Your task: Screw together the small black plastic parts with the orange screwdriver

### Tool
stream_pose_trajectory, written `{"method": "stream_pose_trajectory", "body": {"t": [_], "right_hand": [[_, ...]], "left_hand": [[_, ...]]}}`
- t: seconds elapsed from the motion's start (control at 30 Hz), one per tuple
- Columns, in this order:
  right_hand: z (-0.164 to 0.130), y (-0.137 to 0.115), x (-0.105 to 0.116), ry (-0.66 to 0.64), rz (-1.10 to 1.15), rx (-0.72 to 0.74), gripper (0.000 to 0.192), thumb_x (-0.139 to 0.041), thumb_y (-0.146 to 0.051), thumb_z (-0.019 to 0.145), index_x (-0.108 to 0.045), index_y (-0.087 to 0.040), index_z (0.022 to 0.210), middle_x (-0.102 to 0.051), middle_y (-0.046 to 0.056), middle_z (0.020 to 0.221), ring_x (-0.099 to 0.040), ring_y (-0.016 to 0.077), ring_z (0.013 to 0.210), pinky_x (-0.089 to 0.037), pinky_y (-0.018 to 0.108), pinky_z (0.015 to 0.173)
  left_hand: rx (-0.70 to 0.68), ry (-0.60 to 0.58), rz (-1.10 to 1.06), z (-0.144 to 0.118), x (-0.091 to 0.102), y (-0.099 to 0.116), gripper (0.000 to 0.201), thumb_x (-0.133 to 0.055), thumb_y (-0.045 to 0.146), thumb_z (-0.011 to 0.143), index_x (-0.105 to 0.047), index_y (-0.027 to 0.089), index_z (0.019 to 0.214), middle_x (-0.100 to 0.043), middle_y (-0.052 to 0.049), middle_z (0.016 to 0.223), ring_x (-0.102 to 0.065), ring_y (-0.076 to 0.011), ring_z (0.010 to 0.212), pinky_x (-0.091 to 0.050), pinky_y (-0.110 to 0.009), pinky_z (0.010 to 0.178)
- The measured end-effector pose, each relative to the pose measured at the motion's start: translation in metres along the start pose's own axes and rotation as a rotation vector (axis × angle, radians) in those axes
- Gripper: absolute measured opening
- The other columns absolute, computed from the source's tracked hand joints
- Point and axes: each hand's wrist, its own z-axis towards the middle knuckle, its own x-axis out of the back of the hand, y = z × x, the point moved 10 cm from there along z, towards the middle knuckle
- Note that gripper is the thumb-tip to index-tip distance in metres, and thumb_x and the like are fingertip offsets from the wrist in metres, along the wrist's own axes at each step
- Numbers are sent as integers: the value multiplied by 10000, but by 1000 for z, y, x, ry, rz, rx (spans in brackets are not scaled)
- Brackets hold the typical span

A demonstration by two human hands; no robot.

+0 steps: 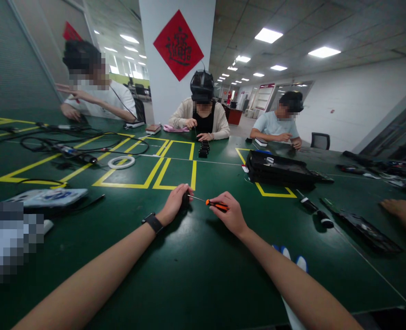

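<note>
My right hand point(229, 213) is closed around the orange and black handle of a screwdriver point(217, 206). Its thin metal shaft points left, and the tip reaches a small dark part at my left hand point(177, 201). The fingers of that hand are wrapped round the dark part point(186, 200), which they mostly hide, so its kind does not show. A black watch band point(152, 223) circles my left wrist. Both hands are just above the green table point(175, 284).
Black cables point(68, 142) and a white tape roll point(121, 162) lie at left. Stacked black trays point(278, 167) and a dark flat part point(364, 227) lie at right. White-and-blue gloves point(292, 261) are by my right forearm. Several people sit around; a co-worker's hand point(397, 207) rests at far right.
</note>
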Motion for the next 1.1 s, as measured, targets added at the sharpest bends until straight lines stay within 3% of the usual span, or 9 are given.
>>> {"method": "stream_pose_trajectory", "body": {"t": [0.1,0.23,0.5,0.83,1.1], "right_hand": [[-2,-7,6,81,98,7,175,-641,-290,731,-596,-201,874,-574,40,885,-551,161,818,-460,304,755],[-5,-11,0,69,236,5,132,-566,-310,796,-593,-194,852,-581,44,904,-560,162,869,-453,310,800],[-13,-7,-19,-47,236,-57,191,-529,-300,805,-520,-194,964,-592,24,860,-569,123,707,-468,257,660],[-11,-15,-8,11,183,48,137,-530,-244,786,-557,-178,902,-581,33,850,-547,133,725,-440,265,667],[-10,-18,-13,-47,193,79,120,-553,-253,784,-597,-193,878,-572,32,854,-543,149,786,-434,292,740]], "left_hand": [[1,-16,-36,0,-2,-2,391,-392,525,799,-538,163,776,-581,-11,728,-557,-117,597,-459,-259,621],[-8,-63,-22,-1,-7,-1,378,-398,512,802,-544,164,795,-584,-12,738,-558,-118,609,-463,-266,640],[4,-30,-57,1,-5,-5,377,-414,518,792,-541,163,782,-577,-13,729,-553,-124,622,-473,-274,638],[-8,-64,-62,-1,-7,-3,363,-414,498,805,-547,160,795,-578,-8,740,-558,-118,622,-459,-257,634],[1,-70,-80,0,-8,-5,361,-428,496,800,-554,158,796,-579,-13,742,-555,-122,631,-466,-267,643]]}}
